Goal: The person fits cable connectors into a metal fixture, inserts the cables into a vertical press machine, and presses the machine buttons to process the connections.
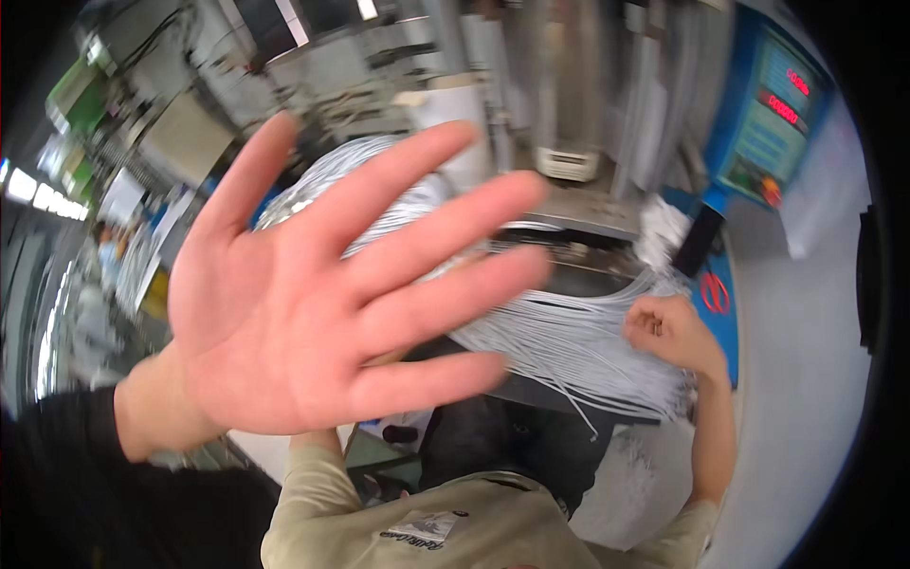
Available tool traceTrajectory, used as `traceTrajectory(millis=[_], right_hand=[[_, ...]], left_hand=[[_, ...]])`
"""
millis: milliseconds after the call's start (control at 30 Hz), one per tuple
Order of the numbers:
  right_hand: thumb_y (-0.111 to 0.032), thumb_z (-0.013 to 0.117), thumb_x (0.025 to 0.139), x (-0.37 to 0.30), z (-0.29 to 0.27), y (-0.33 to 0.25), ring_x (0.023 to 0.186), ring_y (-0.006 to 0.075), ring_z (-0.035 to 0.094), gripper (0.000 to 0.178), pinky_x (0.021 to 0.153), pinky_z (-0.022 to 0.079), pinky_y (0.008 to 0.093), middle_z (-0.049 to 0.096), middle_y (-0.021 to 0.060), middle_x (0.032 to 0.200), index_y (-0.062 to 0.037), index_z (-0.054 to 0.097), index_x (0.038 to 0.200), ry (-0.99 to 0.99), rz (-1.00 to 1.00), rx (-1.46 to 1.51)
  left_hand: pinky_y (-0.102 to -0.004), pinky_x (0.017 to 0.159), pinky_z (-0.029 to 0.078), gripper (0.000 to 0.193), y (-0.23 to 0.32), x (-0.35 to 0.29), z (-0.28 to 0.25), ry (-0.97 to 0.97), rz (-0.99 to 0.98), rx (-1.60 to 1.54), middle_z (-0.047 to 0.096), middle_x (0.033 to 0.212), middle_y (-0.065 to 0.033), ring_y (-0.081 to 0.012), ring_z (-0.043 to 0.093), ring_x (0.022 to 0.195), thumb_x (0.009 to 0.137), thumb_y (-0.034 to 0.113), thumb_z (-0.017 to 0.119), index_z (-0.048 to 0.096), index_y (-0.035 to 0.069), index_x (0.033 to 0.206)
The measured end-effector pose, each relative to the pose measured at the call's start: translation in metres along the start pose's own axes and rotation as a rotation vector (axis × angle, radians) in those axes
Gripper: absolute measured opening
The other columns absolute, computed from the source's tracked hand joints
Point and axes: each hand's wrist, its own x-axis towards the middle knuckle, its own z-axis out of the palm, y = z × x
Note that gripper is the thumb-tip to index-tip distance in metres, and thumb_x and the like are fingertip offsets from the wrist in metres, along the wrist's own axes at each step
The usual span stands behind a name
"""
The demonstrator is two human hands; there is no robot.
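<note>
Another person's open hand [284, 322], in a black sleeve from the left, covers much of the view with its palm toward me. Behind it my left forearm [318, 441] rises from a beige sleeve, and my left hand is hidden. My right hand [671, 330] is closed, its fingers curled at the right end of a spread of thin white cables [569, 346]. What those fingers hold, if anything, I cannot make out. The cables lie across a dark work surface over my lap, some loose ends hanging toward me.
A metal machine [569, 204] stands beyond the cables. At the right are a blue control box [773, 114] with a lit display and red-handled scissors [714, 292] on a blue surface. Silvery coiled cable [346, 171] lies behind the other person's hand. A clear bag [635, 484] hangs below.
</note>
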Motion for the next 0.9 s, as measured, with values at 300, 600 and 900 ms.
traceTrajectory(millis=[300,600,900], right_hand=[[-0.032,0.079,0.09,-0.108,-0.038,0.029,0.074,0.0173,0.072,0.033,0.065,0.053,0.0304,0.076,0.0051,0.084,-0.0067,0.072,0.11,-0.395,-0.117,0.064],[-0.027,0.075,0.09,-0.018,0.073,0.061,0.129,0.0341,0.057,0.049,0.099,0.048,0.043,0.062,0.0183,0.135,-0.001,0.059,0.128,0.023,-0.265,-0.296],[-0.016,0.069,0.091,0.097,0.142,0.053,0.108,0.0374,0.062,0.027,0.096,0.048,0.0514,0.065,0.0166,0.11,0.001,0.063,0.111,0.172,-0.205,-0.414]], left_hand=[[-0.0431,0.089,0.044,0.016,0.036,0.054,0.045,-0.047,0.276,-0.098,0.062,0.089,-0.0108,-0.0323,0.061,0.092,0.082,0.014,0.074,0.067,0.004,0.092],[-0.0444,0.078,0.047,0.014,0.09,0.054,0.058,-0.009,0.027,-0.116,0.062,0.094,-0.0137,-0.0361,0.06,0.089,0.088,0.008,0.072,0.066,0.002,0.098],[-0.0439,0.084,0.049,0.017,0.073,0.048,0.065,-0.001,-0.076,-0.25,0.067,0.098,-0.0137,-0.0374,0.062,0.096,0.087,0.011,0.076,0.065,0.002,0.097]])
